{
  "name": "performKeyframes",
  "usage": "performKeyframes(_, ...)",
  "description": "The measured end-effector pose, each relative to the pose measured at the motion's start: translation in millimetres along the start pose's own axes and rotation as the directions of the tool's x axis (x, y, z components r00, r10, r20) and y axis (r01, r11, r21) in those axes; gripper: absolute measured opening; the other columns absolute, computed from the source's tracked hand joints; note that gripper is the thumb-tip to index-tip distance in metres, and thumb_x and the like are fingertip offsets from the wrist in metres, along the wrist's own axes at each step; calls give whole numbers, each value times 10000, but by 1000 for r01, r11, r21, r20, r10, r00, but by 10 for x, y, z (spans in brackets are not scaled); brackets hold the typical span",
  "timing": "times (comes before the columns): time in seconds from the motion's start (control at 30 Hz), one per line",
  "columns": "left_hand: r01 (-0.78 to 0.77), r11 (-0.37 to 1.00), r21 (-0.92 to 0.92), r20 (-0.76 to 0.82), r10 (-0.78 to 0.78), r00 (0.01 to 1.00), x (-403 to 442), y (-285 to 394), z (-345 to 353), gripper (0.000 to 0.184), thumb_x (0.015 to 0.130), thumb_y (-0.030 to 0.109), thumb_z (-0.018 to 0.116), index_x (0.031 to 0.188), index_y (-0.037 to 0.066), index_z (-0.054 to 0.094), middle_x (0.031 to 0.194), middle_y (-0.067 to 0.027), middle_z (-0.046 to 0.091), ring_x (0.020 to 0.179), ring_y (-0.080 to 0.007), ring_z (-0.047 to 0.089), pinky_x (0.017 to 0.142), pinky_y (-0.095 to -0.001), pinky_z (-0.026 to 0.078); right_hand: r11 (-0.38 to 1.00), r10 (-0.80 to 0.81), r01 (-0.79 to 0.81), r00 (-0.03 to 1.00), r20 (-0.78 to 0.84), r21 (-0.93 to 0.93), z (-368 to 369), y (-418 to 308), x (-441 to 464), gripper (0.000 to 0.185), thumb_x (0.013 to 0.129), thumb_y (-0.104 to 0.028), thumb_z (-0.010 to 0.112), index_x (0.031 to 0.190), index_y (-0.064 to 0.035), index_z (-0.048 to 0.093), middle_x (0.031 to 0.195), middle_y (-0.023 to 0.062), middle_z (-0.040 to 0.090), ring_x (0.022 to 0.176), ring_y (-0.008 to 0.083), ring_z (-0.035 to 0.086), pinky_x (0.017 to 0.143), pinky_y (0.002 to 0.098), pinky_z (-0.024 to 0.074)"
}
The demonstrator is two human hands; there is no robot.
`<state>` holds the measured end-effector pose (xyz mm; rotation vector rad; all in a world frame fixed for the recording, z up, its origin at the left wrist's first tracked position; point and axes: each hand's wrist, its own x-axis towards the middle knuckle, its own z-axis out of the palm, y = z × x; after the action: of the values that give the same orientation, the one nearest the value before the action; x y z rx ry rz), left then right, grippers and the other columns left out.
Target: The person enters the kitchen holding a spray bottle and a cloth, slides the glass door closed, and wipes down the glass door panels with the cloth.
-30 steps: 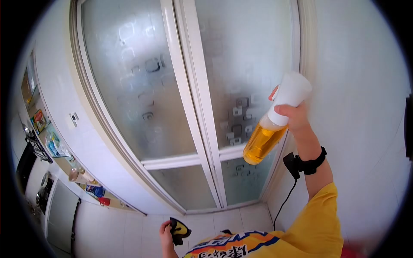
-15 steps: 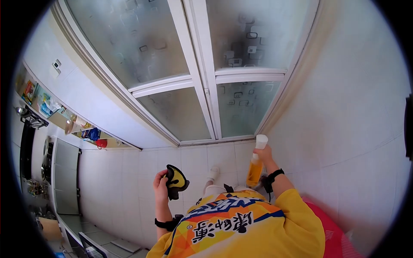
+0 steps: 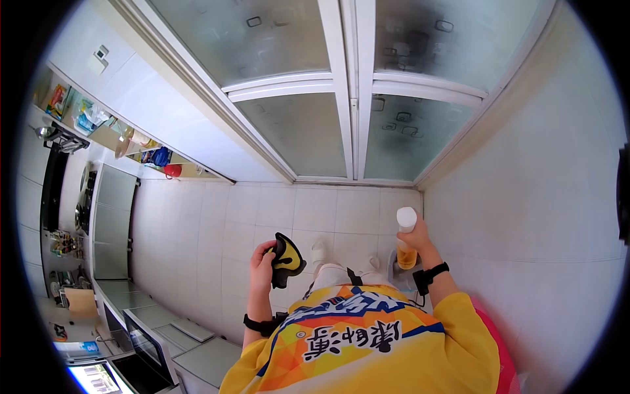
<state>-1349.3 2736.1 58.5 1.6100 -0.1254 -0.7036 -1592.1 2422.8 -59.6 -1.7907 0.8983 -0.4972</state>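
Note:
My left hand (image 3: 262, 259) is closed on the edge of a black and yellow padded piece (image 3: 287, 261). Its yellow face has a dark slot-like mark, and its exact kind is unclear. On the other side, my right hand (image 3: 416, 235) wraps round the neck of a clear bottle (image 3: 407, 258) with amber liquid in its lower part. The bottle's wide white top (image 3: 407, 218) points up toward me, and my fingers hide part of the neck. Behind the bottle, low down, is a grey object (image 3: 394, 268), partly hidden by it.
Ahead stand white-framed frosted glass doors (image 3: 354, 131). A pale wall (image 3: 525, 197) rises on the right. Tiled floor (image 3: 210, 223) lies around my feet. At left are shelves with goods (image 3: 154, 156), a stove (image 3: 56, 190), grey cabinets (image 3: 111, 230) and a lit screen (image 3: 95, 377).
My view has shifted, so the doors appear higher and further right. The bottle has tipped from slanting to more upright, its top now facing me. Both hands keep their holds.

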Motion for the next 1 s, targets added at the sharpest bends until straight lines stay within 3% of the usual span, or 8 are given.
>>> performKeyframes(0.23,30,1000,8,31,-31,999,376,14,-246,273,779,15,459,1038,-4,546,933,-69,588,856,-129,543,759,-248,441,987,-39,46,998,-49,157,369,-250,60,607,541,-81,679,1114,-57,480,1001,61,546,924,168,523,813,287,417)
performKeyframes(0.3,94,988,120,-6,-94,996,526,22,-356,290,777,52,510,1059,-10,534,959,-84,587,878,-149,551,772,-260,443,979,-71,76,997,-31,191,467,-478,145,597,543,-68,674,1106,-52,479,984,53,541,905,155,519,805,281,417)
performKeyframes(0.47,82,819,568,-35,-76,997,871,144,-586,690,622,325,725,1167,2,451,983,-157,574,899,-239,568,767,-328,465,919,-179,159,984,22,361,671,-1365,378,605,550,-56,688,1113,-52,466,983,36,516,848,127,522,760,265,430)
performKeyframes(0.6,-304,672,675,217,213,953,1375,473,-690,642,641,215,650,1204,35,400,1085,-200,483,944,-329,520,790,-388,449,883,-298,276,955,-1,379,886,-1805,582,601,572,-10,662,1130,-64,446,1128,44,463,846,135,546,742,286,460)
performKeyframes(0.7,-517,544,661,328,410,851,1814,1095,-583,579,667,140,588,1206,80,382,1103,-198,446,889,-382,515,745,-421,457,894,-279,268,960,-21,360,1100,-2008,625,592,572,-45,692,1117,-52,460,1067,43,482,850,123,532,737,274,454)
performKeyframes(0.83,-794,416,444,329,748,576,2538,2011,-231,484,692,35,534,1163,48,423,1049,-170,463,925,-361,491,782,-385,445,922,-192,205,979,-70,330,1347,-1925,522,583,570,-44,692,1106,-58,463,1082,52,480,863,129,535,731,274,462)
performKeyframes(0.9,-926,183,330,180,951,253,2716,2487,-55,418,682,-21,536,1096,27,499,1056,-166,464,962,-322,487,827,-360,423,923,-77,110,992,-103,368,1387,-1906,394,575,570,-44,691,1098,-58,465,1077,55,484,867,133,538,726,273,464)
performKeyframes(1.0,-910,-192,367,9,979,-203,2954,3135,280,410,680,-47,531,1087,-8,512,1191,-184,430,1056,-312,458,890,-352,380,935,110,-46,980,-165,351,1424,-1848,163,579,555,-40,693,1087,-49,466,1029,51,505,826,135,550,720,268,464)
